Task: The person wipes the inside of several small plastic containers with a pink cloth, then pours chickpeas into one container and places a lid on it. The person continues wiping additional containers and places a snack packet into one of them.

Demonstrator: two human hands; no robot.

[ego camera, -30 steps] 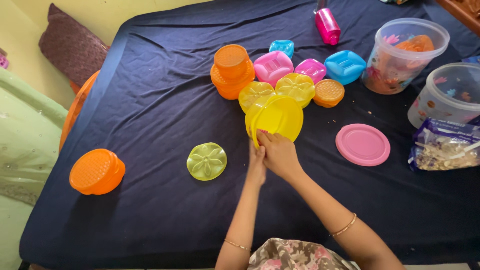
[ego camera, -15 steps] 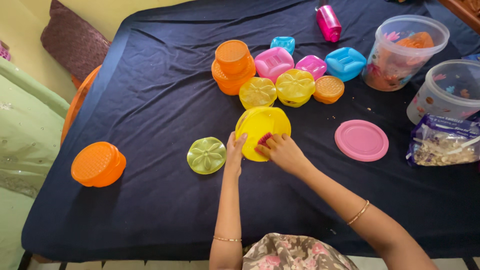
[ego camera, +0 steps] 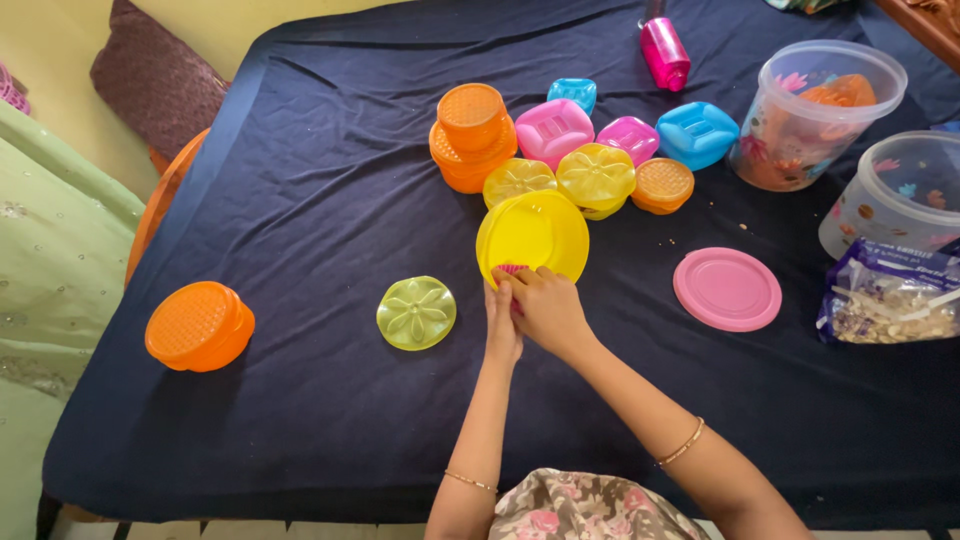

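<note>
A round yellow lid [ego camera: 532,237] stands tilted on the dark blue cloth, over a pink container whose ribbed rim [ego camera: 512,269] just shows at its near edge. My right hand [ego camera: 545,305] grips that near edge with its fingers curled over it. My left hand [ego camera: 501,325] presses against the same spot from the left, close beside the right. Both wrists wear thin gold bangles. A green flower-patterned lid [ego camera: 416,313] lies flat to the left of my hands.
Behind the yellow lid cluster orange [ego camera: 470,140], pink [ego camera: 556,131], blue [ego camera: 696,134] and yellow [ego camera: 596,178] containers. A flat pink lid [ego camera: 727,289], a snack bag [ego camera: 886,298] and two clear tubs [ego camera: 816,110] stand right. An orange container [ego camera: 198,325] sits far left.
My left hand has come in from the yellow lid's left rim to join the right at its near edge. The lid has tipped up and shifted slightly away from me.
</note>
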